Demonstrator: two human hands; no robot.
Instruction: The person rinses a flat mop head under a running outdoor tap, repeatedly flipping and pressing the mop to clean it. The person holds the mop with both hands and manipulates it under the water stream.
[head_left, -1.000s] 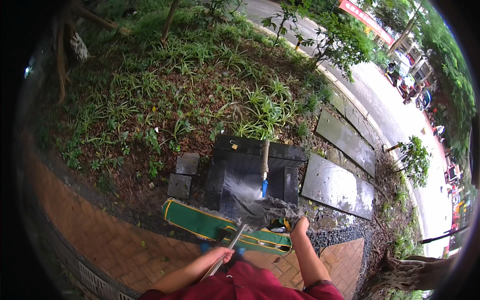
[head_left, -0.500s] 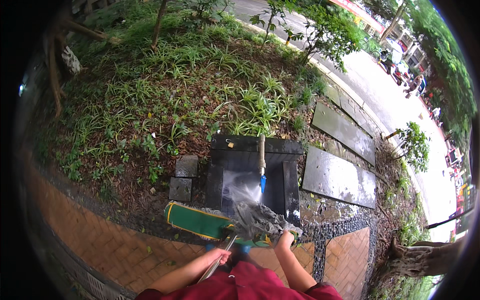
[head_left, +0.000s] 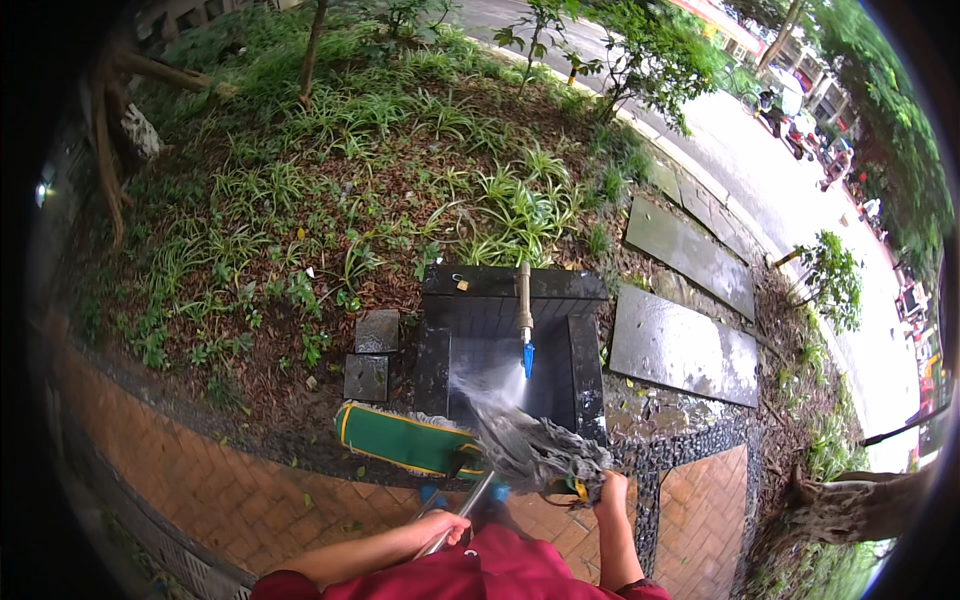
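My left hand (head_left: 447,527) is closed around the metal handle (head_left: 476,495) of a flat mop. Its long green panel with yellow edging (head_left: 405,442) stretches left past the basin's front corner. Wet grey mop strands (head_left: 540,448) hang over the front of a dark stone basin (head_left: 433,375). My right hand (head_left: 612,489) grips the right end of this mop head, beside a small yellow and black part (head_left: 578,489); its fingers are partly hidden. Water sprays onto the strands from a tap (head_left: 525,305) with a blue lever (head_left: 528,358).
A padlock (head_left: 461,284) lies on the basin's back ledge. Wet stone slabs (head_left: 683,345) are at right, two small square slabs (head_left: 366,378) at left. Planted ground (head_left: 300,210) spreads behind. Orange brick paving (head_left: 260,510) runs in front, and a tree trunk (head_left: 850,515) stands far right.
My right hand has moved right, drawing the grey strands with it, and the yellow and black part now shows. My left hand has shifted slightly down and right. Water still sprays.
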